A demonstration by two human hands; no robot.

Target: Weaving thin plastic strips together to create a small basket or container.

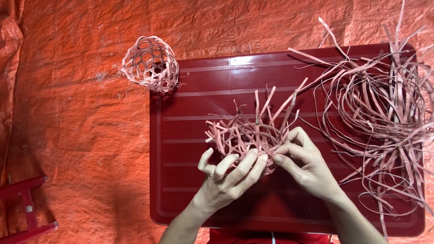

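I see both hands closed on the half-woven basket over the middle of the dark red surface — my left hand cups its near side, fingers curled around the strips, my right hand pinches a strip at its right edge. 1 finished basket sits off the surface's far-left corner on the orange sheet — a loose pile of strips lies at right

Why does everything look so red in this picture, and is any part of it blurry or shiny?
Head view: a red cast tints the strips, the left hand and the right hand; a pale glare patch sits on the tray's far edge; soft shadows fall under the hands and beside the small woven basket; focus looks sharp throughout.
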